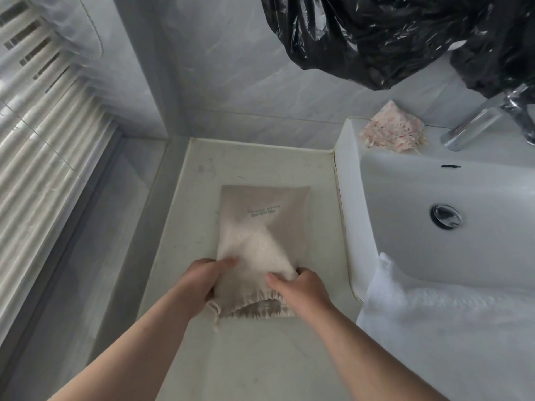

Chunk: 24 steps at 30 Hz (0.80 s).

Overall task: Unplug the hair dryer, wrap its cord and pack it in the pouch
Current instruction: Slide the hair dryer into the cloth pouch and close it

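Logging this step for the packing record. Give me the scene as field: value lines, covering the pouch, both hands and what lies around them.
pouch: beige drawstring pouch lying flat on the white counter, mouth toward the person, bulging, printed text on top
hair dryer: not visible; cannot tell whether it is inside
left hand: left hand gripping the pouch's left edge near the mouth
right hand: right hand gripping the right edge near the mouth
drawstring: drawstring hanging loose at the left corner
sink: white sink right of the counter
on sink: white towel over the front rim; pink cloth beside the tap
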{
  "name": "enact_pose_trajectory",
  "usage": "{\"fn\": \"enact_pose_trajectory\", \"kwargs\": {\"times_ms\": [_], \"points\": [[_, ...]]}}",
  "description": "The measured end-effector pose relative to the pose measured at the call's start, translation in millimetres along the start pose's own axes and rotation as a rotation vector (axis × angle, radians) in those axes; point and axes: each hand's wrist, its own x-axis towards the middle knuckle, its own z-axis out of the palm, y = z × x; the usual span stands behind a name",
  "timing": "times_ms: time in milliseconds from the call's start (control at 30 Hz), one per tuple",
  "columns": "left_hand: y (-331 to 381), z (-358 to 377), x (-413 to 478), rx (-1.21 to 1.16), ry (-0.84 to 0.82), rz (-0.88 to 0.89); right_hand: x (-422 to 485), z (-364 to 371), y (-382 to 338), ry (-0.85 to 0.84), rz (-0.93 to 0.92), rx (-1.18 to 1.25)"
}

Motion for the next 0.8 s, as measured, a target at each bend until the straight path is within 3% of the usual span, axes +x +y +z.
{"fn": "enact_pose_trajectory", "kwargs": {"times_ms": [200, 433, 567, 667, 800], "points": [[3, 17, 1, -0.073, -0.019, 0.041, 6, 4, -2, -0.038, 0.006, 0.151], [-1, 22, 2, 0.091, 0.025, 0.104, 13, 6, -8, 0.079, -0.092, 0.028], [-5, 4, -9, 0.116, -0.036, 0.016, 2, -16, 5, -0.133, 0.045, 0.163], [-22, -18, -32, 0.335, -0.103, -0.069, -10, -29, 32, -0.295, 0.181, 0.311], [-49, -24, -61, 0.445, -0.148, -0.076, -35, -41, 55, -0.308, 0.164, 0.340]]}}
